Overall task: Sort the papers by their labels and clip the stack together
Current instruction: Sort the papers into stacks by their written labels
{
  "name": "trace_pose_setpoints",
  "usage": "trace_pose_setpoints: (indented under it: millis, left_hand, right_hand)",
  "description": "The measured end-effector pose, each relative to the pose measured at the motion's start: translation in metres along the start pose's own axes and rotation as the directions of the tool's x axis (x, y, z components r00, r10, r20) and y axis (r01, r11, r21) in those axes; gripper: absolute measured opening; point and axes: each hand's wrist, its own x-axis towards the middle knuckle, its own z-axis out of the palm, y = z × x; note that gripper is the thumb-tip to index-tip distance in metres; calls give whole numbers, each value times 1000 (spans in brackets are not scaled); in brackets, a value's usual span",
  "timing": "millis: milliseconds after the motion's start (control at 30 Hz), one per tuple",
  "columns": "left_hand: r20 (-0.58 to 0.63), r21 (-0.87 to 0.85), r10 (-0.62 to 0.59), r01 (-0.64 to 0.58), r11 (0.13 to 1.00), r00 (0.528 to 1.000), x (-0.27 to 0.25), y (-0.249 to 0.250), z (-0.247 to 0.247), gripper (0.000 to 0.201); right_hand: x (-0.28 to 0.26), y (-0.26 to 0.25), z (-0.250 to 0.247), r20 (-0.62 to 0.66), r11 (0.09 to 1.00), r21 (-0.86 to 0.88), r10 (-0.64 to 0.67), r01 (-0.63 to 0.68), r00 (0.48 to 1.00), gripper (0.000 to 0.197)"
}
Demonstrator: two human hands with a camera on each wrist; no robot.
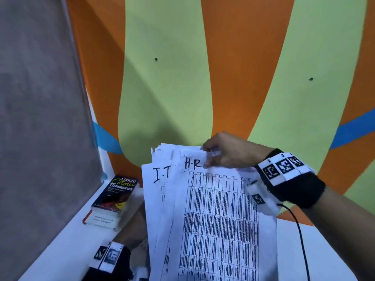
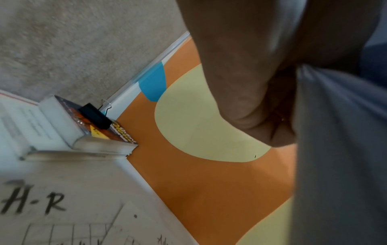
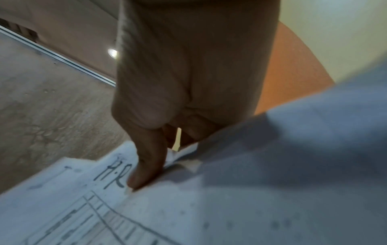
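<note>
I hold a stack of printed papers (image 1: 213,220) tilted up above the white table (image 1: 67,240). Its front sheet is marked "H.R" (image 1: 192,163), and a sheet marked "I.T" (image 1: 160,175) shows behind it at the left. My right hand (image 1: 207,157) pinches the top edge of the H.R sheet, with the thumb (image 3: 146,165) on its face beside the label. My left hand (image 1: 132,228) grips the stack (image 2: 335,149) from behind at its left side, mostly hidden. A black binder clip (image 2: 95,116) lies on a book. Another sheet marked "H-R" (image 2: 52,207) lies flat below.
Two stacked books, an Oxford thesaurus (image 1: 115,195) on top, sit at the table's far left corner. A grey partition (image 1: 40,118) closes the left side. An orange and green wall (image 1: 172,88) stands right behind. A black cable (image 1: 300,230) hangs from my right wrist.
</note>
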Motion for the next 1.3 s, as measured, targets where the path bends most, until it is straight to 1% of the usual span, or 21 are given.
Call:
trace_pose_setpoints:
  millis: [67, 133, 200, 267, 300, 367, 433, 500, 533, 600, 633, 667, 733, 767, 833, 933, 1000, 1067, 1167, 1233, 1300]
  left_hand:
    - [82, -120, 132, -122, 985, 988, 1, 2, 0, 17]
    - [117, -292, 147, -107, 950, 982, -2, 8, -2, 67]
    - [126, -158, 226, -205, 966, 966, -3, 12, 3, 86]
    - [60, 52, 269, -273, 961, 961, -5, 17, 14, 89]
    - [-15, 84, 268, -265, 960, 963, -2, 17, 19, 81]
    - [-160, 139, 288, -267, 954, 944, 5, 17, 31, 49]
    - [-247, 165, 315, -280, 946, 917, 10, 15, 38, 26]
    - [-274, 129, 309, -284, 950, 911, 13, 8, 39, 24]
    - [-285, 118, 300, -277, 954, 910, 15, 5, 38, 25]
    - [-318, 98, 274, -256, 962, 908, 15, 2, 34, 25]
    - [-329, 71, 260, -250, 966, 908, 16, 3, 32, 24]
    - [-335, 41, 246, -246, 968, 910, 15, 5, 32, 24]
    - [-295, 18, 247, -253, 967, 923, 16, 11, 33, 26]
    - [-263, 8, 250, -257, 966, 932, 16, 15, 35, 28]
    - [-198, -1, 248, -253, 967, 948, 15, 18, 43, 37]
    - [-163, 37, 284, -282, 959, 945, 14, 19, 53, 41]
    - [-155, 67, 330, -323, 944, 931, 14, 20, 55, 41]
    - [-159, 78, 343, -335, 939, 926, 16, 19, 56, 39]
    - [-183, 76, 316, -307, 949, 931, 19, 12, 49, 58]
    - [-154, 73, 281, -273, 959, 947, 21, 8, 44, 71]
    - [-134, 89, 258, -247, 965, 957, 20, 5, 38, 78]
  right_hand:
    - [-4, 2, 2, -15, 1000, 7, 27, -27, 1000, 29]
    - [-8, 6, 5, -41, 998, 33, 57, -56, 998, 28]
    - [-12, 10, 6, -81, 995, 46, 92, -88, 992, 29]
    - [-15, 11, 6, -127, 992, 42, 122, -117, 984, 33]
    - [-17, 10, 8, -158, 993, 45, 114, -108, 981, 32]
    - [-19, 4, 16, -244, 999, 34, 30, -22, 969, 26]
    - [-24, 0, 27, -345, 998, -31, -63, 55, 937, 37]
    - [-40, 9, 37, -477, 997, -71, -62, 32, 877, 70]
    - [-51, 18, 42, -583, 999, -34, -24, 6, 812, 84]
    - [-79, 44, 61, -760, 970, 241, 202, -22, 618, 100]
    - [-92, 54, 75, -737, 897, 441, 374, -19, 563, 106]
    - [-101, 60, 92, -638, 782, 623, 505, 4, 581, 112]
    - [-109, 67, 131, -406, 525, 849, 581, 56, 706, 110]
    - [-109, 68, 146, -322, 418, 906, 577, 67, 751, 99]
    - [-109, 65, 166, -241, 316, 947, 596, 52, 766, 73]
    - [-108, 62, 172, -298, 323, 942, 686, 90, 663, 39]
    - [-108, 60, 168, -354, 379, 920, 689, 102, 632, 32]
    - [-109, 57, 164, -392, 423, 898, 642, 122, 658, 42]
    - [-114, 58, 162, -376, 357, 914, 560, 194, 738, 67]
    - [-117, 62, 161, -358, 356, 917, 545, 178, 758, 66]
    - [-116, 64, 160, -348, 400, 909, 575, 118, 740, 55]
